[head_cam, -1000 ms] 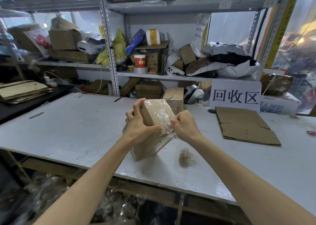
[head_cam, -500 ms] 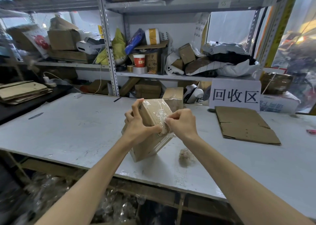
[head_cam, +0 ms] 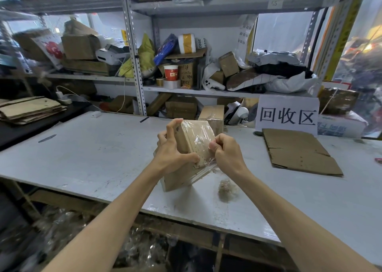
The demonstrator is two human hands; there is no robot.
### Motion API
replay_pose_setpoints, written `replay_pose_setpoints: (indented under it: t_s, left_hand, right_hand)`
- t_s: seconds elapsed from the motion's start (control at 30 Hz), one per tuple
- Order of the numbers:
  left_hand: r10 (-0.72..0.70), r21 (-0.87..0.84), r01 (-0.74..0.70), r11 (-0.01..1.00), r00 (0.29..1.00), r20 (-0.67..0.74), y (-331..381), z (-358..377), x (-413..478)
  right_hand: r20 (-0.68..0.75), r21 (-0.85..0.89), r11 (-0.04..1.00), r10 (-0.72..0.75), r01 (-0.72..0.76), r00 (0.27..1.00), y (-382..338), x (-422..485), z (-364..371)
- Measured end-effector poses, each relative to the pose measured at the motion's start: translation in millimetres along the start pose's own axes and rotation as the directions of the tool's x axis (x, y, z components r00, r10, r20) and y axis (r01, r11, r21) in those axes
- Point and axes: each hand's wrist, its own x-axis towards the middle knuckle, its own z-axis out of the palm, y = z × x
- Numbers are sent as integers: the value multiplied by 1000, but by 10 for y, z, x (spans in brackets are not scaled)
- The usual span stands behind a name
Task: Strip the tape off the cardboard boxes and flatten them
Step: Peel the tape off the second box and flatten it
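Cardboard box (head_cam: 177, 178) is sitting tilted on the desk (head_cam: 93, 152), midway along the front edge. The left hand (head_cam: 171, 155) is gripping its left side, and the right hand (head_cam: 226, 154) is pinching the clear tape (head_cam: 196, 133) over its top.

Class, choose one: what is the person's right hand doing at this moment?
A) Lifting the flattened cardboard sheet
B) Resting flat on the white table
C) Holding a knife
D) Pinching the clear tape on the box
D: the right hand pinches the clear tape wrapped over the cardboard box, while the left hand grips the box's other side.
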Motion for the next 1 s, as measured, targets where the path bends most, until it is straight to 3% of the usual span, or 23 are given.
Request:
replay_pose_setpoints:
  t_s: [0.3,0.53,0.67,0.77,0.83,0.93,1.0]
  left_hand:
    - [4,-9,-4,1000,1000,-15,35,6,-21]
    - [49,-98,-47,994,999,13,94,48,-13]
    - [9,-146,-3,989,999,40,52,13,33]
    - [-5,-156,11,988,999,35,8,11,57]
    - [-6,-160,12,987,999,36,11,35,60]
    - [-12,-151,14,988,1000,16,33,82,62]
    - [-11,-157,12,987,1000,12,44,99,64]
  right_hand:
    - [86,277,957,70,-91,994,36,25,-101]
    - [-66,327,942,-57,75,996,109,-28,-48]
    - [-87,229,963,-122,139,989,56,-31,-147]
    - [-100,50,993,-101,106,990,31,40,-255]
    - [-19,-65,996,-56,55,998,48,83,-326]
    - [81,47,995,84,-88,993,135,43,-347]
    - [33,155,984,81,-85,996,174,-1,-344]
